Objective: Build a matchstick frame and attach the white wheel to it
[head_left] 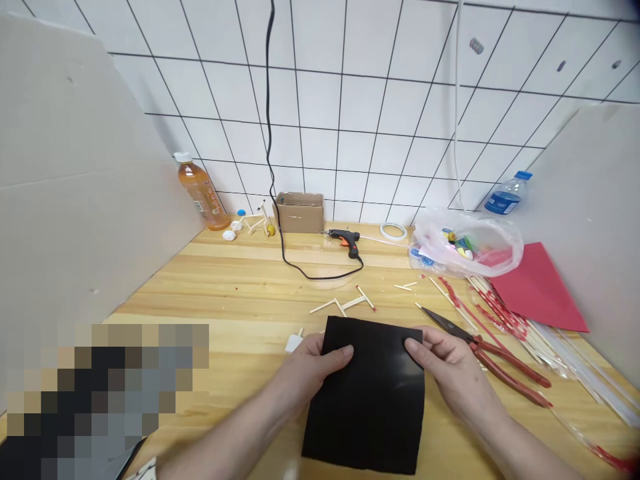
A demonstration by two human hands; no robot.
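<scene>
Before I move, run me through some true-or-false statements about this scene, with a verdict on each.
The left hand and right hand both hold the black sheet. True.
The glue gun is inside the cardboard box. False: the glue gun lies outside the cardboard box, on the table.
The cutters have red handles. True.
The orange drink bottle has a blue cap. False: its cap is white.
</scene>
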